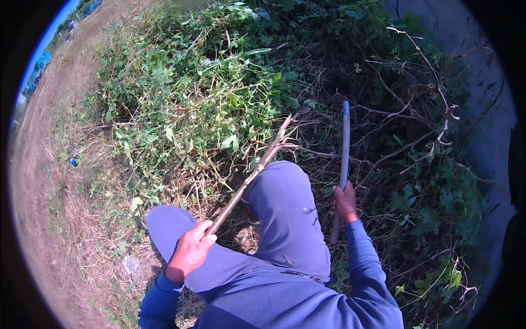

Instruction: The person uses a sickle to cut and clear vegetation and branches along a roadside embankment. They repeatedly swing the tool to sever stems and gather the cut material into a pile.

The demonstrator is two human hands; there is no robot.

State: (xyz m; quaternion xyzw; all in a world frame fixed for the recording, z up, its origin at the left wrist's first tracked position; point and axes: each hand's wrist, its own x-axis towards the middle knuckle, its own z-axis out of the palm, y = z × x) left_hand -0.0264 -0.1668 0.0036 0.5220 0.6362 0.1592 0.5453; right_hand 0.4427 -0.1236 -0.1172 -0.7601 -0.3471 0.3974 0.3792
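My left hand [192, 248] grips the lower end of a wooden stick [250, 177] beside my left thigh. The stick slants up to the right, past my right knee, and its far end is split into splinters. In my right hand [345, 201] is the pale handle of a long-handled tool [344, 144], which points away from me with a blue-grey collar near its far end. Whatever head it has is lost in the shaded stems. Both my knees are bent, the right one [283, 193] raised between the two hands.
Leafy vines and weeds [197, 98] cover the ground ahead. Bare, crooked branches [439, 94] reach across the right side, before a grey wall-like surface [489, 123]. Dry grass [61, 135] spreads on the left, with a crumpled pale scrap [131, 263] and a small blue piece [74, 161].
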